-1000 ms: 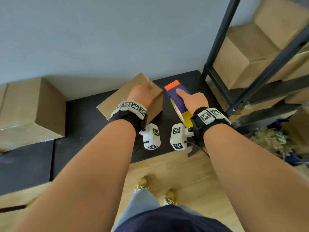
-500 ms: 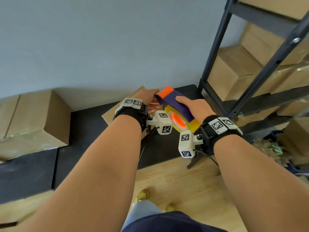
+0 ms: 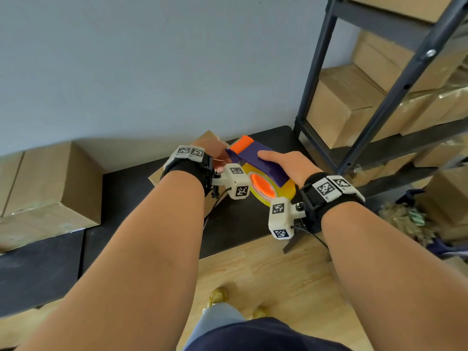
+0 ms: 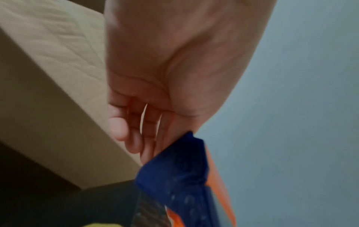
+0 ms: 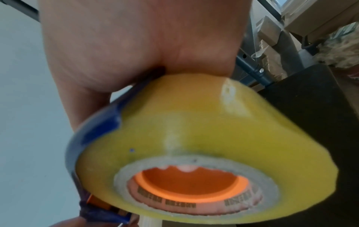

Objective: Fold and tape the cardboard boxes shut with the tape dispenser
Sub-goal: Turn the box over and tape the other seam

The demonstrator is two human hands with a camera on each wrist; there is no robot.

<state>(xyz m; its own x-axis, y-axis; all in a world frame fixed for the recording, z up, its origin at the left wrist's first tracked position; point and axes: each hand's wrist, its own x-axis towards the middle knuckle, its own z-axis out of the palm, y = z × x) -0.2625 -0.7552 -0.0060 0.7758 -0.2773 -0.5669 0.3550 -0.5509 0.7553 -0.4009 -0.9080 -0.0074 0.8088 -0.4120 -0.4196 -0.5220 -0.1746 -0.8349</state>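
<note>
1. Since the earlier frames, the right hand (image 3: 291, 165) had lifted the tape dispenser (image 3: 258, 160) off the black bench (image 3: 243, 224), and the left hand (image 3: 217, 154) had come off the top of the cardboard box (image 3: 202, 140) to meet the dispenser's orange nose.
2. That right hand was wrapped around the purple handle, thumb along the top, with the yellow tape roll (image 5: 204, 130) hanging under the palm.
3. At the nose, the left fingers (image 4: 136, 138) were bunched and reaching to the purple front edge; whether they already pinched the free end of the tape could not be told, as the tips were hidden behind the dispenser.
4. Near the bench's far edge, against the wall, the box sat skewed, one corner pointing away from the person, directly below and behind the left hand.
5. Off the bench's right end stood a dark shelf rack (image 3: 379, 122) loaded with boxes, and another closed box (image 3: 50, 188) rested at the bench's left end.
6. What mattered for the coming move: the dispenser hovered just right of the box with its long axis pointing away and leftward at the box top, nose nearest it. The left hand was the closer one, so it seemed placed to lead the tape onto the box while the right drew the dispenser along the seam.
</note>
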